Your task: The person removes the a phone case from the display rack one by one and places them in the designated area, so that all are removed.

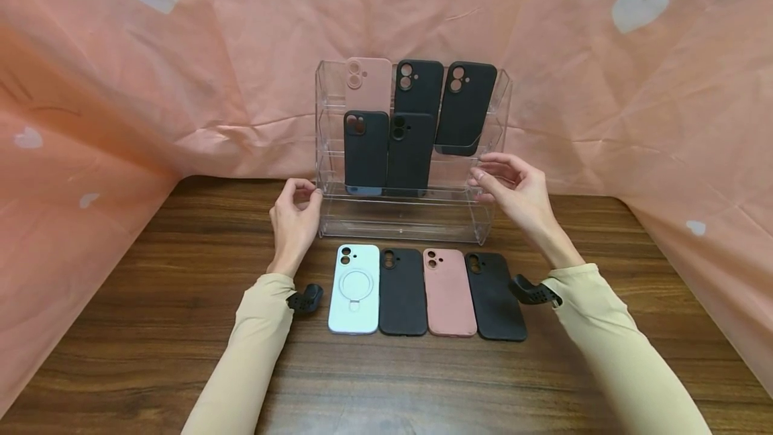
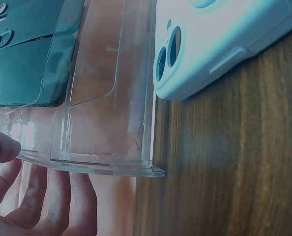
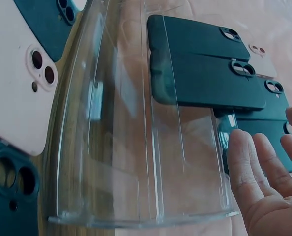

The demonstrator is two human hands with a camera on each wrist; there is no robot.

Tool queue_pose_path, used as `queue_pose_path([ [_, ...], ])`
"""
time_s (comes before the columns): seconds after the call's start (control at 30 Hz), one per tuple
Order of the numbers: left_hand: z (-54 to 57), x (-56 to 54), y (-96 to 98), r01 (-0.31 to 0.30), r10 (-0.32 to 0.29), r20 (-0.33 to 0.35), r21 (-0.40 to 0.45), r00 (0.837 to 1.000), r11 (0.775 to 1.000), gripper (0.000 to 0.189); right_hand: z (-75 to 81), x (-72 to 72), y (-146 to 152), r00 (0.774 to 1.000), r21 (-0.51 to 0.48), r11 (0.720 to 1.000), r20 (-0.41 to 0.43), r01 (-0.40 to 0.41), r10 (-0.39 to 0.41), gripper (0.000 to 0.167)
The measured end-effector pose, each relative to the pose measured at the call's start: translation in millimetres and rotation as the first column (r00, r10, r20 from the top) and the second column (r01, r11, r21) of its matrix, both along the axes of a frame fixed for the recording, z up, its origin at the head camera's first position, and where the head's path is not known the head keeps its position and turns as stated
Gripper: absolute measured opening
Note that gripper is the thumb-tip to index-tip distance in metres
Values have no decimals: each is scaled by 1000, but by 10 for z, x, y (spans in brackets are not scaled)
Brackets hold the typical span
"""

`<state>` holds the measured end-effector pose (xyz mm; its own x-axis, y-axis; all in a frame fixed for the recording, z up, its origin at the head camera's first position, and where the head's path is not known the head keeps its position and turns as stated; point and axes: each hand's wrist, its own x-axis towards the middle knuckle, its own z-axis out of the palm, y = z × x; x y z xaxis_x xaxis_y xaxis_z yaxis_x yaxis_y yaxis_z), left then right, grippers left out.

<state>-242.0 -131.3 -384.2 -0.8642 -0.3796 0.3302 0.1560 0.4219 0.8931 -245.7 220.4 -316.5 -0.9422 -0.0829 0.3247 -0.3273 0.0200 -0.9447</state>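
A clear acrylic display stand stands upright at the back of the table. On its upper tier are a pink phone case, a black phone case and a tilted black phone case. Two more, a dark case and a black case, fill part of the tier below. My left hand grips the stand's left side panel, thumb inside and fingers outside in the left wrist view. Beside the right panel, my right hand has its fingers loosely spread and holds nothing.
In front of the stand lie a white case with a ring, a black case, a pink case and another black case, side by side on the wooden table. Pink cloth hangs behind.
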Motion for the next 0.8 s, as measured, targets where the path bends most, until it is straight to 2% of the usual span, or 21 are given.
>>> queue_pose_path([
  [0.27,14,-13,-6,2,-2,-3,0,1000,1000,13,29,-114,-155,1000,32,999,-24,-14,15,40],
  [0.57,9,-12,-5,3,-3,-4,5,1000,1000,13,36,-216,-304,999,74,997,-34,15,-12,38],
  [0.8,-4,-15,-2,6,-6,-9,10,1000,1000,13,-2,-315,-390,1000,54,998,-10,20,-19,40],
])
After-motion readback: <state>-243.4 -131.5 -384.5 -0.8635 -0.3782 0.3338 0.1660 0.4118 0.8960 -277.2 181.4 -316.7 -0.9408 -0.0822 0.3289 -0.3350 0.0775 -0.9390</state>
